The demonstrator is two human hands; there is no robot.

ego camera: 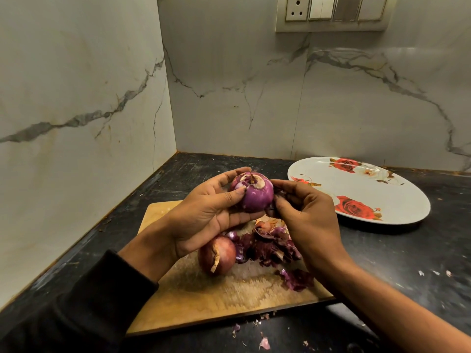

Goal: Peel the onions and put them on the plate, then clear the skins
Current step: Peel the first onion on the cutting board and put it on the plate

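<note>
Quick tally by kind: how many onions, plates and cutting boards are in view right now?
Onions: 2, one held in both hands, one unpeeled on the board
Plates: 1, flowered
Cutting boards: 1
Total: 4

Marble-walled kitchen corner, dim warm light.
Grey-veined white walls (229,85) meet at the dark tabletop's (407,263) far corner; a switch panel (331,12) sits high on the back wall.

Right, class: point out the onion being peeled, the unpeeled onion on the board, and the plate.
Onion being peeled (256,197), head view: its bare purple side, between the two hands.
Unpeeled onion (219,256), head view: its red-brown skin, lying on the cutting board.
Rose-patterned plate (405,200), head view: bare white part near its right rim.
</note>
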